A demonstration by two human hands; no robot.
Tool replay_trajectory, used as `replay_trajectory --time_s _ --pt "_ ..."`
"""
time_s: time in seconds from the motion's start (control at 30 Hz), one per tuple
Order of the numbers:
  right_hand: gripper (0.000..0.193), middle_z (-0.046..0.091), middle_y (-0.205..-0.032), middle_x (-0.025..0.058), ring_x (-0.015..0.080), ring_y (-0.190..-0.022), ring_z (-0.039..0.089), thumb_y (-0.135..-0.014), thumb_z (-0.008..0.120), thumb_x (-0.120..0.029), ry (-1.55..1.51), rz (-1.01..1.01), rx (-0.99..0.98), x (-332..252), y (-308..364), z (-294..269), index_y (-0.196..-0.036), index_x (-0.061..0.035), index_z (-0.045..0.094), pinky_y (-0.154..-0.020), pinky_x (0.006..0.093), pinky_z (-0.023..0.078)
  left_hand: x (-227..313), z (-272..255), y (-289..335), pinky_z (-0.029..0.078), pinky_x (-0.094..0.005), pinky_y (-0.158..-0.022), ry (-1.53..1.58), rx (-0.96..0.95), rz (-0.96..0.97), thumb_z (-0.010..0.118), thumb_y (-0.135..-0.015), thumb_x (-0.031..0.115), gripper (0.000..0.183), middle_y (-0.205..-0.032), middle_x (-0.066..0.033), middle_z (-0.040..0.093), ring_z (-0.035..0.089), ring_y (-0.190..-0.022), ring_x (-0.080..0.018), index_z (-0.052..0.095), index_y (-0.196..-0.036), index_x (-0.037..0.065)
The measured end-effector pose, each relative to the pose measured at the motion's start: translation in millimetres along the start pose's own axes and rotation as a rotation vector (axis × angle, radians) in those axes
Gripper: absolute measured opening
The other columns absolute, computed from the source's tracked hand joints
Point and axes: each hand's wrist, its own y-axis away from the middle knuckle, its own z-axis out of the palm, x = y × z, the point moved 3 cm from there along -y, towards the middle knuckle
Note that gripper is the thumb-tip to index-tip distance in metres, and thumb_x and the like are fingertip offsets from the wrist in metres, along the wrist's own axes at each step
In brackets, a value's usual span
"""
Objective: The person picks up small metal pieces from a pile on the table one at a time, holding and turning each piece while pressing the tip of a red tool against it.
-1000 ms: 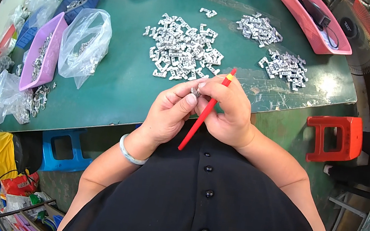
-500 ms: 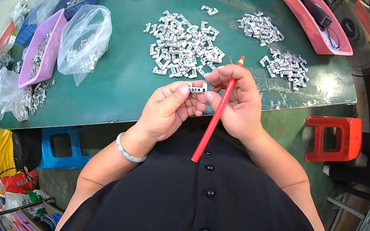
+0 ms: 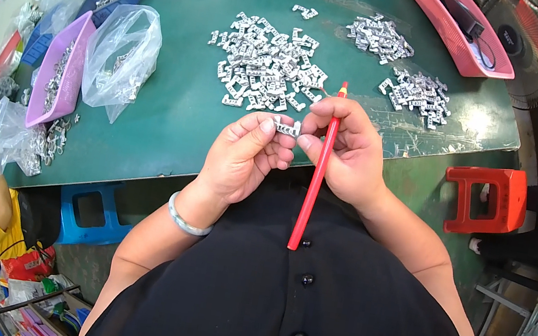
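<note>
1. The green counter (image 3: 177, 81) runs out on every side of the large pile (image 3: 268, 68) of pale metal pieces with dark markings.
2. The red stool (image 3: 512, 202) stands well to the right of the large pile and nearer the person.
3. The blue stool (image 3: 97, 237) is to the left of the large pile, also nearer the person.
4. The pink basket (image 3: 468, 64), with a black object and cord in it, is to the right of the large pile and farther off.
5. The purple basket (image 3: 76, 75), holding small metal bits, sits well to the left of the large pile.
6. The clear plastic bag (image 3: 108, 45) lies between the purple basket and the large pile.
7. Two smaller piles lie right of the large pile: the far pile (image 3: 379, 38) and the near pile (image 3: 417, 97).
8. The right hand (image 3: 353, 154) is nearer the person than the large pile, to its right, thumb and fingers curled around the red pencil.
9. The left hand (image 3: 240, 156) is on the near side of the large pile, thumb and fingers pinched on one metal part.
10. The red pencil (image 3: 315, 183) slants past the large pile's near right side, tip pointing away from the person.
11. The metal part (image 3: 286, 127) is just nearer the person than the large pile; whether the right fingertips touch it, I cannot tell.
</note>
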Motion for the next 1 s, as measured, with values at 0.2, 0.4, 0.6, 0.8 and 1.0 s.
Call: replay_trajectory --time_s 0.2,0.4,0.6,0.8,1.0 --pt "0.031 0.053 -0.077 0.0037 0.0092 -0.071 0.053 -0.072 0.059 0.008 0.071 -0.103 -0.030 -5.1 0.6 10.8 -0.100 -0.0015 0.049 -0.068 0.0240 0.044 -4.9 2.5 -2.9 0.047 -0.0252 -0.063 0.008 -0.037 0.038 0.045 -0.090 0.018 0.022 -0.079 -0.0058 0.059 0.056 -0.068 -0.0122 0.054 -0.100 0.001" --pt "0.032 0.054 -0.078 0.0056 0.0128 -0.069 0.054 -0.069 0.061 0.008 0.110 -0.165 -0.011 -7.6 0.8 15.0 -0.098 -0.0007 0.050 -0.066 0.0248 0.044 -5.0 5.0 -1.7 0.045 -0.0244 -0.065 -0.018 -0.001 0.008 0.043 -0.091 0.020 0.025 -0.077 -0.0054 0.057 0.053 -0.068 -0.0119 0.053 -0.100 -0.001" --pt "0.033 0.054 -0.080 0.0075 0.0165 -0.068 0.055 -0.067 0.063 0.006 0.231 -0.256 -0.015 -11.4 -1.0 15.8 -0.098 -0.0008 0.051 -0.065 0.0266 0.045 -7.2 2.5 -1.8 0.045 -0.0241 -0.065 -0.021 -0.010 -0.009 0.043 -0.091 0.020 0.026 -0.078 -0.0053 0.057 0.052 -0.068 -0.0120 0.053 -0.101 -0.001" --pt "0.033 0.054 -0.075 0.0073 0.0199 -0.066 0.055 -0.066 0.063 0.006 0.276 -0.303 0.012 -11.6 -1.3 18.8 -0.097 -0.0024 0.052 -0.063 0.0289 0.045 -7.2 2.9 -1.6 0.045 -0.0244 -0.064 0.038 0.007 -0.016 0.043 -0.091 0.020 0.025 -0.080 -0.0057 0.057 0.052 -0.068 -0.0120 0.053 -0.102 -0.001" --pt "0.038 0.055 -0.078 0.0065 0.0132 -0.068 0.056 -0.067 0.064 0.008 0.430 -0.405 -0.092 -20.6 -3.3 19.4 -0.101 -0.0008 0.048 -0.064 0.0258 0.046 -7.2 -1.0 -0.6 0.047 -0.0280 -0.069 0.067 -0.003 -0.014 0.044 -0.090 0.018 0.025 -0.095 -0.0109 0.058 0.057 -0.081 -0.0171 0.052 -0.105 0.000"
